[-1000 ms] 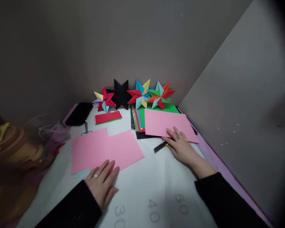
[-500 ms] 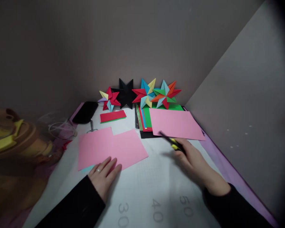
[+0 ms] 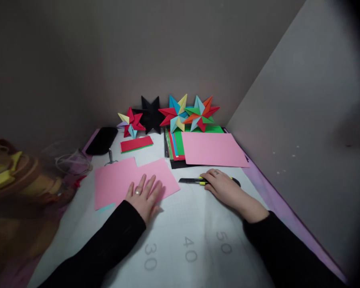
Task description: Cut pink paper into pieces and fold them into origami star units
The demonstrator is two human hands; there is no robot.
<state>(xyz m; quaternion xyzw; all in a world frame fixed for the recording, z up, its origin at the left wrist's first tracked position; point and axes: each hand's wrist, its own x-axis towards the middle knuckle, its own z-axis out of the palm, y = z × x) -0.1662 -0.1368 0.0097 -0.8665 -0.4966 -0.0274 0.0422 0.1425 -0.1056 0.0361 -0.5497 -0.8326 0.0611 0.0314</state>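
My left hand (image 3: 144,199) lies with spread fingers on the near edge of a pink sheet of paper (image 3: 160,172). That sheet meets or overlaps a second pink piece (image 3: 114,182) on its left, and a strip of light blue (image 3: 107,208) shows beneath. To the right, my right hand (image 3: 223,188) covers the handle of a black and yellow utility knife (image 3: 192,181), its fingers closed over it. The knife is level on the white surface, blade end pointing left. Part of its handle is hidden by the hand.
Behind the knife, another pink sheet (image 3: 214,150) tops a stack of coloured paper (image 3: 174,148). Folded paper stars (image 3: 177,114) lean on the back wall. A red paper strip (image 3: 137,143), scissors (image 3: 110,157) and a black phone (image 3: 102,141) lie at back left. Brown bags (image 3: 24,180) stand left.
My right hand has lowered the utility knife onto the surface and turned palm down over it. My left hand has slid right and forward on the pink paper, fingers spreading. The view shifted slightly.
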